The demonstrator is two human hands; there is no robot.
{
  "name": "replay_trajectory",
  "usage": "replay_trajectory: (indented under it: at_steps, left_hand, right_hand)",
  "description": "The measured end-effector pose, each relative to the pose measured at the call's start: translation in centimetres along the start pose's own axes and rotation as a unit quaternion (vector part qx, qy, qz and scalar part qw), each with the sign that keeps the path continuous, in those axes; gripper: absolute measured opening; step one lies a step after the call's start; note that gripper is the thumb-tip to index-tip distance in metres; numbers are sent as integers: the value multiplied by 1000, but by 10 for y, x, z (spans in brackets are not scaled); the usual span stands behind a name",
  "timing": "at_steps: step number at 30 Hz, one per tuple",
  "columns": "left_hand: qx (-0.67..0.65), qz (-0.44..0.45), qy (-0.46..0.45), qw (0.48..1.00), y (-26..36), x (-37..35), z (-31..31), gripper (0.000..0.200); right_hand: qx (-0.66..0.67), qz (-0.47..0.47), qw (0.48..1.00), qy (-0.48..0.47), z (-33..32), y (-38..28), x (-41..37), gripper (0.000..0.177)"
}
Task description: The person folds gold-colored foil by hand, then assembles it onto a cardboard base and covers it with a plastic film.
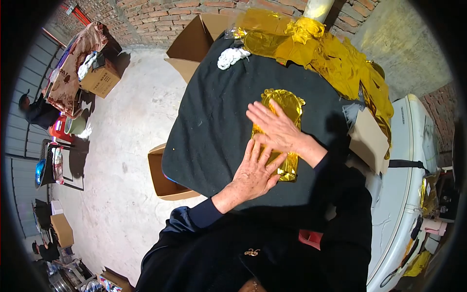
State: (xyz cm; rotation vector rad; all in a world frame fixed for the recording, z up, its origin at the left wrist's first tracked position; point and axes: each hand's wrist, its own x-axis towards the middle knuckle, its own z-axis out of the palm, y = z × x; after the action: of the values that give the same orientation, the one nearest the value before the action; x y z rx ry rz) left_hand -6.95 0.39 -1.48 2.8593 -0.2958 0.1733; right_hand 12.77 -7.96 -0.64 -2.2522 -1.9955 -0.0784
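Note:
A flat, shiny gold foil piece point(290, 165) with a scalloped top edge lies on the dark cloth point(204, 136) over the table; it looks like a deflated foil balloon. My right hand point(281, 130) rests flat across its middle and upper part, fingers stretched toward the upper left. Just below, my left hand point(250, 173) is spread, its fingertips on the foil's left and middle part and its palm over the cloth. The fingers of the two hands meet or overlap near the foil's left edge. Both hands hide much of the foil.
Gold foil sheets point(335, 61) are heaped along the table's far edge, beside a white crumpled bundle point(232, 58). Open cardboard boxes point(187, 46) stand left of the table. A white appliance-like surface point(396, 194) is at the right. People point(39, 112) are at the far left.

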Motion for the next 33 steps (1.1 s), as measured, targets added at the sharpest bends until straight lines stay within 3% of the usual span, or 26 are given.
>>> replay_trajectory:
  at_steps: [1,4,5,8,9,12,13,17,20,21,24,25,33]
  left_hand:
    - [-4,-2,8,1000,1,0,-3,63]
    - [-1,-3,2,1000,1,-1,-7,65]
    - [0,1,-1,1000,0,-2,-7,66]
    - [6,24,13,1000,-6,-3,2,68]
    - [8,35,15,999,-9,-1,2,69]
    - [15,67,6,998,-18,2,-3,70]
    - [7,84,6,996,-22,3,-4,70]
    - [-31,173,-15,984,-42,12,-14,68]
    - [21,255,-56,965,-63,24,-17,69]
    - [2,277,-71,958,-68,29,-18,67]
    - [-34,349,-85,933,-78,41,-19,66]
    - [-44,369,-93,924,-81,45,-20,66]
    - [-84,461,-168,867,-90,65,-24,72]
  right_hand:
    - [-28,1,999,37,-1,6,6,71]
    - [-86,23,996,-9,-25,26,21,65]
    - [-86,-15,992,87,-19,34,23,53]
    - [18,-32,999,-13,-53,16,29,46]
    - [47,-70,994,74,-35,18,26,35]
    - [61,-66,996,19,-43,19,24,28]
    - [65,-85,991,86,-38,25,22,26]
    - [55,-48,997,36,-44,40,4,29]
    - [91,48,991,-81,-53,43,-7,30]
    - [77,35,995,-61,-59,42,-9,37]
    - [104,155,967,-174,-74,35,-11,45]
    - [92,160,969,-162,-74,32,-15,51]
    - [247,204,923,-211,-60,24,-42,42]
